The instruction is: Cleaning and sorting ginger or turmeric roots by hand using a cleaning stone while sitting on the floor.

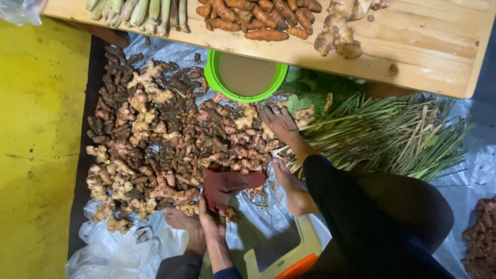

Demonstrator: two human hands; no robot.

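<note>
Right hand: my hand reaches up from the bottom edge of the frame, fingers clamped on a dark red cloth.
Left hand: I cannot pick it out with any certainty, and cannot tell how it is set.
Red cloth: it lies crumpled at the near edge of the root pile, touching the roots around it.
Bare feet: one foot sits just left of my right hand on the plastic sheet; two more feet belong to a person in black trousers, one resting on the roots, the other just beside the cloth.
Root pile: ginger and darker, soil-covered roots spread over a clear plastic sheet on the floor.
Green bowl: a round bowl of cloudy brown water stands at the far edge of the pile.
Lemongrass: a green bundle lies right of the pile.
Tabletop: a pale wooden board carries turmeric, a large ginger piece and trimmed stalks.
Stool: a cream and orange plastic stool stands near the bottom edge.
Floor: yellow on the left.
</note>
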